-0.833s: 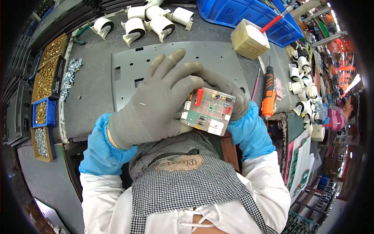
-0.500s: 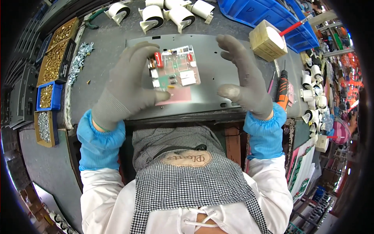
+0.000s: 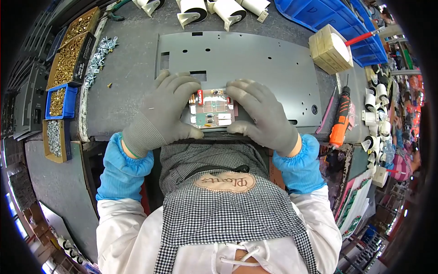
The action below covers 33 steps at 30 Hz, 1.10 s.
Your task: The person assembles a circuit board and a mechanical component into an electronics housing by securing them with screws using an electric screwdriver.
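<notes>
A small circuit board, with red, white and black parts on it, lies or hovers over the near edge of a grey metal panel; I cannot tell whether they touch. Along the board's left side, my gloved left hand grips it with curved fingers and thumb. My gloved right hand closes on the right side in the same way. Fingertips hide parts of both side edges. Several cutouts and holes show in the panel beyond the hands.
White casters stand at the back, beside a blue bin. A taped box with a red-handled brush sits back right. An orange electric screwdriver lies right. Trays of brass fasteners and loose silver clips are left.
My right hand has moved left onto the board, which has come nearer to me. The pink patch below the board no longer shows. The view has shifted, and more of the panel is visible.
</notes>
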Available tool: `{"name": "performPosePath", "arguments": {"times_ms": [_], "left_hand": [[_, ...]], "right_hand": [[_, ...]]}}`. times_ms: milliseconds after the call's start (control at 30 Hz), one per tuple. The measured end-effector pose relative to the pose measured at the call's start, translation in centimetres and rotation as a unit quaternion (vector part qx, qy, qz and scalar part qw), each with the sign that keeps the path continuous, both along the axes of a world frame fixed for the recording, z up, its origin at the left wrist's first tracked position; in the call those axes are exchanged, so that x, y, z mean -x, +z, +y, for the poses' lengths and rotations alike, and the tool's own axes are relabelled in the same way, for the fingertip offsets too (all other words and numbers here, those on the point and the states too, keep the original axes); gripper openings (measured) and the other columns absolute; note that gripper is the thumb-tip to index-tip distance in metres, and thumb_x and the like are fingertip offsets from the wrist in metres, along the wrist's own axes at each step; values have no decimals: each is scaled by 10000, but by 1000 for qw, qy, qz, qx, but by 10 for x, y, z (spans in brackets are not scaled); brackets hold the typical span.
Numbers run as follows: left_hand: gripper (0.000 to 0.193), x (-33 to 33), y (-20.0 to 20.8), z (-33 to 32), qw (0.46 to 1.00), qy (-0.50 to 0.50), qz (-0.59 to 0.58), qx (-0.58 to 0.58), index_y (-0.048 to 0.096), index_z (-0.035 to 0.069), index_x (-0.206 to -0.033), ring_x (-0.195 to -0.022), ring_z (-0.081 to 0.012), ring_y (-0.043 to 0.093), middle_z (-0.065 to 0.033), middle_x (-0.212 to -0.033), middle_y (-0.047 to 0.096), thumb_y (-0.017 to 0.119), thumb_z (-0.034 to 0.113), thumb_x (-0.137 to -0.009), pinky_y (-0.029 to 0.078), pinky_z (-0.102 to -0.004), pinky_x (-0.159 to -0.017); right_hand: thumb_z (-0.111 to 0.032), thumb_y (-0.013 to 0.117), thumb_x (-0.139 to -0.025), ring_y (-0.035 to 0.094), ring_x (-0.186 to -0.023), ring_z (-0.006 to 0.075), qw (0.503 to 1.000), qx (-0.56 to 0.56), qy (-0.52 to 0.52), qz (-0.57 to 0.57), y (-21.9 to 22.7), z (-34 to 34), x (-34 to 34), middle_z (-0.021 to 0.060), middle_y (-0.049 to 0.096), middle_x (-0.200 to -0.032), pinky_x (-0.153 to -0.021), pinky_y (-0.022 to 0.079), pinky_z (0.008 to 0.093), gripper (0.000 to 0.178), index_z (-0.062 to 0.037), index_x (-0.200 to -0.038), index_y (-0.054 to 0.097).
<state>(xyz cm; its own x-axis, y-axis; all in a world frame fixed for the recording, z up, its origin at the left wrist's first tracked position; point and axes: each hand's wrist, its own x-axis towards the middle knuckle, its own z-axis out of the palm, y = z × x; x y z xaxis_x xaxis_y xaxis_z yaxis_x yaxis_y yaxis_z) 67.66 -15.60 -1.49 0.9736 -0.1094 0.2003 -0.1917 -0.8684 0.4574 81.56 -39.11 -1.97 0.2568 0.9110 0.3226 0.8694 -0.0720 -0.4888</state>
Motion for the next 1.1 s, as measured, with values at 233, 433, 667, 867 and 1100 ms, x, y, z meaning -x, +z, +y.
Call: {"name": "performPosePath", "arguments": {"times_ms": [233, 433, 667, 867, 1100], "left_hand": [[995, -3, -5, -3, 998, -8, -14, -53, 563, 17, -1243, -1283, -401, 494, -170, -1265, 585, 752, 714, -558, 363, -524, -1109], [1019, -3, -7, -5, 997, 6, 4, -73, 565, 43, -1261, -1332, -413, 451, -161, -1325, 558, 715, 768, -561, 358, -537, -1129], [1012, -4, -6, 1, 996, 6, 8, -89, 553, 33, -1278, -1350, -417, 429, -174, -1349, 544, 734, 743, -581, 354, -534, -1130], [1112, -1, -7, 3, 999, -22, -1, -38, 445, -47, -1388, -1365, -464, 388, -238, -1391, 497, 718, 727, -638, 262, -582, -1146], [808, 30, 36, 62, 970, 106, -42, 216, 481, -15, -1403, -1281, -325, 548, -201, -1354, 571, 807, 399, -791, 437, -432, -1076]], "right_hand": [[-408, 819, -651, 568, -1205, 359, 999, -19, -27, 0, -9, -2, 6, 137, 616, -1279, -981, 455, 450, 759, -38, -1268, 578], [-397, 818, -644, 568, -1198, 345, 999, -14, -29, -3, -11, -2, 6, 124, 619, -1268, -978, 448, 450, 743, -46, -1256, 588], [-387, 813, -667, 568, -1209, 376, 1000, -13, -16, -17, -10, 4, 1, 149, 615, -1279, -979, 460, 459, 739, -21, -1266, 581], [-512, 741, -780, 486, -1268, 466, 1000, 14, -16, -1, 7, -10, 3, 249, 484, -1399, -1072, 382, 509, 796, 9, -1340, 519], [6, 636, -890, 588, -1222, 317, 911, 25, -374, -174, 63, -165, -52, 162, 625, -1306, -1017, 460, 387, 344, 21, -1234, 626]]}}
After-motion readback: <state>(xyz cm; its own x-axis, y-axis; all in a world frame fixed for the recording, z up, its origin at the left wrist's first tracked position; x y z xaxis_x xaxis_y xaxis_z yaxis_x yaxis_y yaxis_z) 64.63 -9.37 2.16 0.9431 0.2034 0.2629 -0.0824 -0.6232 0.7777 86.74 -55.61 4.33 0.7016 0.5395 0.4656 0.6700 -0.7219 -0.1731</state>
